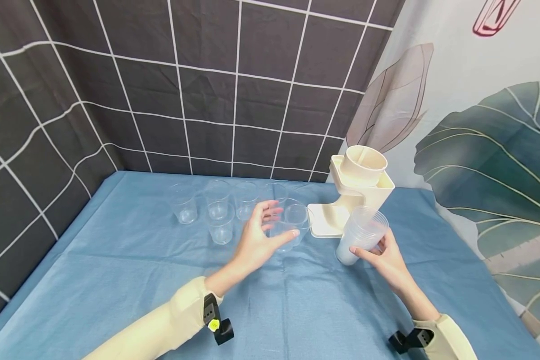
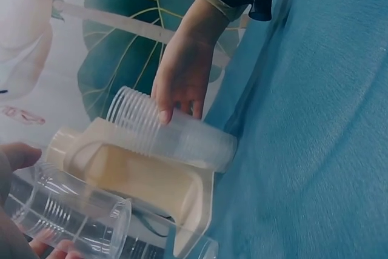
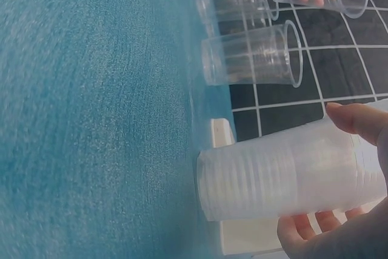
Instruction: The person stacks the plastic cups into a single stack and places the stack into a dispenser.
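Note:
My left hand [image 1: 261, 237] is curled around a clear plastic cup [image 2: 85, 213], with the thumb on one side and the fingers on the other. In the right wrist view this cup is up off the cloth, and the fingers show through its wall. My right hand [image 1: 389, 260] grips a tall stack of nested clear plastic cups [image 1: 362, 235], thumb on the near side. The stack leans slightly, its base close to the blue cloth. Just behind it stands a cream-coloured dispenser [image 1: 364, 182] with a round top opening and a flat foot.
Several single clear cups [image 1: 186, 211] stand upright in loose rows left of and behind my left hand. One more clear cup [image 3: 251, 57] stands near the dispenser. Blue cloth [image 1: 130, 280] covers the table, and a dark gridded curtain [image 1: 206, 95] hangs along its back.

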A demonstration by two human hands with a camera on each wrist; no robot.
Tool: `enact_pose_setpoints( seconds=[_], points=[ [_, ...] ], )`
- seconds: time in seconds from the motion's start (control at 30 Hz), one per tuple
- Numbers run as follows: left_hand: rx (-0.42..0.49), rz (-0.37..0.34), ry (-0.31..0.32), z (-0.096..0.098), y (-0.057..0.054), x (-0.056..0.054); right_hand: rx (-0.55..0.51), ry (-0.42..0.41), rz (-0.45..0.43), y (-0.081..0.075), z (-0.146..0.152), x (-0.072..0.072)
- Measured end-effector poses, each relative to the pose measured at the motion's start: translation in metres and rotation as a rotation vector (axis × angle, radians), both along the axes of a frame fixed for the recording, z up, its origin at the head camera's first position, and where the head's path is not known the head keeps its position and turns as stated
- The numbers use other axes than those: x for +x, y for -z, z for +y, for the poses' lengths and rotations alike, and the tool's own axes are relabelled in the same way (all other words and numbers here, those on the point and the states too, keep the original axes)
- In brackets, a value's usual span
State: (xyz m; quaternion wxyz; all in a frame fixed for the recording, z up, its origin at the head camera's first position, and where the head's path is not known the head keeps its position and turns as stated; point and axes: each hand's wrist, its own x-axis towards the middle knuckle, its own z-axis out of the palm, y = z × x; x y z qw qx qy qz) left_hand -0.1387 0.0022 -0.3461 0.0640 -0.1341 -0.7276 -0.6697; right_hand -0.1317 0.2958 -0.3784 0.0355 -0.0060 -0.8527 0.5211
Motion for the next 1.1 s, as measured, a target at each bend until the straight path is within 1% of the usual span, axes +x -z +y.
enact_pose_setpoints(
  seconds=[0.03, 0.07, 0.23, 0.33, 0.5, 0.77, 1.1],
  points=[
    [0.002, 0.001, 0.002, 0.001, 0.0, 0.0, -0.002, 0.0, 0.0, 0.0, 0.0, 0.0],
    [0.002, 0.0, 0.004, 0.003, 0.0, 0.0, -0.023, -0.006, 0.017, 0.004, 0.002, -0.001],
    [0.008, 0.005, 0.007, 0.01, -0.001, 0.0, -0.024, -0.001, 0.024, 0.006, 0.002, 0.0],
    [0.009, 0.002, 0.013, 0.014, -0.002, -0.001, 0.002, 0.006, 0.006, 0.002, 0.001, 0.001],
    [0.002, -0.026, 0.018, 0.019, -0.003, -0.001, 0.012, 0.011, 0.0, 0.0, 0.001, 0.001],
    [0.02, 0.018, 0.03, 0.031, 0.0, -0.003, 0.003, -0.001, 0.017, 0.002, 0.002, 0.0],
    [-0.019, -0.011, 0.035, 0.04, -0.001, -0.005, -0.011, 0.003, 0.008, 0.001, 0.0, -0.001]
  ],
)
